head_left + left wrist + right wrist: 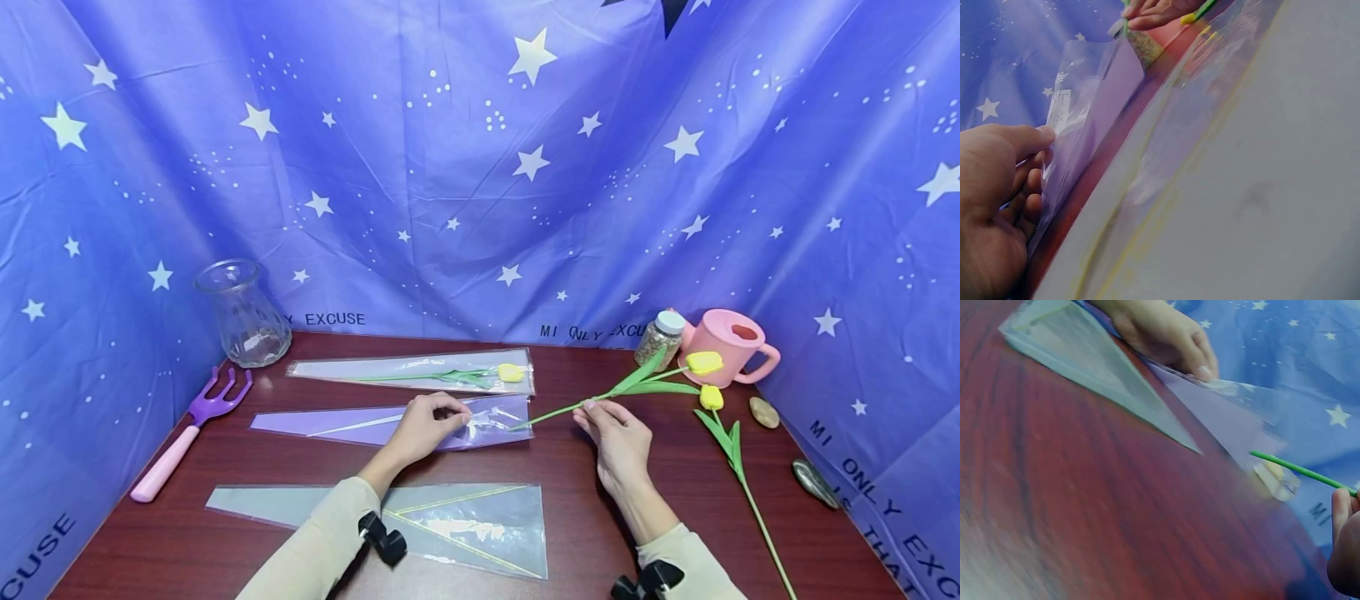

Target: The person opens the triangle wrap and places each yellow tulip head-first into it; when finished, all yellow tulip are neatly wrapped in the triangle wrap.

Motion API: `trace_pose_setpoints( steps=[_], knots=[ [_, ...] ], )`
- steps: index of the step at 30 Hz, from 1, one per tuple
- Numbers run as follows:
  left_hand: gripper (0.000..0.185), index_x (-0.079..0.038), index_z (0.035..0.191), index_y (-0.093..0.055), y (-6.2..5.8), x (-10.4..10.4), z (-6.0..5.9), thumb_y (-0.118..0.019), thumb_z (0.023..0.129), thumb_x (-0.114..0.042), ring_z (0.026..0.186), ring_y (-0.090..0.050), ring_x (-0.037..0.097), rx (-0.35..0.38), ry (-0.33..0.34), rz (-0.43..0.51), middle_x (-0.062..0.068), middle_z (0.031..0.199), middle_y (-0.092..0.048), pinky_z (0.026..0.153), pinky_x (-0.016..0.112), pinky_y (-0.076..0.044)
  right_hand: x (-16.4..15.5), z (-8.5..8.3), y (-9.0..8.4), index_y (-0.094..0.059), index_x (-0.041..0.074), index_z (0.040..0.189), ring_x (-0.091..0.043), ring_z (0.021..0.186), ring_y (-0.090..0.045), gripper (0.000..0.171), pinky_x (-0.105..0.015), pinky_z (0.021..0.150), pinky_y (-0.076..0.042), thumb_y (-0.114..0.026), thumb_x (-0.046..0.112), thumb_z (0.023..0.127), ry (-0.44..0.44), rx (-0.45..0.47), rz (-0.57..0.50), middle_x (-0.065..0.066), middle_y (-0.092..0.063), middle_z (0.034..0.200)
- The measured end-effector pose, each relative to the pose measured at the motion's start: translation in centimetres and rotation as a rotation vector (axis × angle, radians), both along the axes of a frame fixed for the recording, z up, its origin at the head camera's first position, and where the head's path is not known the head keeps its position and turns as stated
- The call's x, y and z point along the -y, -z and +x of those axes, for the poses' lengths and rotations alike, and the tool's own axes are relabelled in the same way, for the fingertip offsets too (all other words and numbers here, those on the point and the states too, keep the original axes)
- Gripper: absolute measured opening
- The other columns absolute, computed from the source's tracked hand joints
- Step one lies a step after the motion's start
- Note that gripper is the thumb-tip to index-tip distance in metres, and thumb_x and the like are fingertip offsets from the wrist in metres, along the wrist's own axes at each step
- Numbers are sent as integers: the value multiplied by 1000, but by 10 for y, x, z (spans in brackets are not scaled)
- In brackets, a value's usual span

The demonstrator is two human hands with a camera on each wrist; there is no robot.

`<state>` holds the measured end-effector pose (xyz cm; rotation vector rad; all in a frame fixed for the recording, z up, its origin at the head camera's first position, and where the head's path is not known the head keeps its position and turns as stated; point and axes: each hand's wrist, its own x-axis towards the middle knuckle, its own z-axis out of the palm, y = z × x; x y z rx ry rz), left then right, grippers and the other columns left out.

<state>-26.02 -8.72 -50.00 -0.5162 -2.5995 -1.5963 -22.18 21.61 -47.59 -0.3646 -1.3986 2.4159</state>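
My right hand (618, 437) pinches the green stem of a yellow artificial tulip (633, 387), its bloom pointing right. The stem's lower end overlaps the wide right mouth of a purple flower sleeve (292, 423) in the head view. With thumb and fingers, my left hand (426, 427) pinches the clear film of that sleeve near its mouth; in the left wrist view the film (1063, 119) stands away from the purple backing. Behind it lies another sleeve (360, 365) with a yellow tulip (512, 372) inside. A grey sleeve (480, 533) lies in front, partly under my left forearm.
At the right lies a loose yellow tulip (752, 496), near two stones (764, 412). A pink watering can (727, 333) and a small jar (660, 340) stand at the back right. Left are a glass vase (253, 329) and a purple hand fork (217, 405).
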Motion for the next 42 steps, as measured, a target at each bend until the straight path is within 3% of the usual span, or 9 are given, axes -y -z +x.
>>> trace_pose_setpoints(
  steps=[7,16,26,30,42],
  knots=[
    [5,-22,95,-82,1,0,-1,-80,90,-22,81,-60,6,-5,2,-10,-7,94,-75,73,21,-49,24,0,7,-73,0,81,-14,65,-76,20,-30,69,-64,-64,-15,91,28,-2,7,-6,-77,73],
    [5,-23,94,-81,1,0,1,-80,91,-21,80,-61,8,9,12,4,-5,94,-75,72,21,-49,54,2,10,-72,-2,85,-14,66,-76,14,-29,70,-64,-66,-13,91,8,32,-13,-7,-78,76],
    [4,-23,94,-81,1,0,0,-80,91,-20,80,-61,6,-5,12,4,-5,94,-75,71,21,-50,71,4,12,-75,-11,91,-10,57,-68,5,-23,59,-59,-70,-8,89,-5,79,128,-6,-76,73],
    [4,-23,94,-81,2,0,0,-80,90,-21,80,-61,7,-3,15,9,-5,94,-75,71,20,-50,73,4,11,-74,-14,96,-9,57,-67,12,-23,58,-58,-73,-5,89,-6,104,185,-5,-76,72],
    [5,-22,95,-82,3,0,0,-80,91,-22,78,-60,6,-5,14,-11,-9,92,-74,70,21,-50,77,2,11,-77,-10,91,-8,55,-64,12,-21,54,-56,-77,1,89,-2,126,233,-3,-73,67]
  ],
)
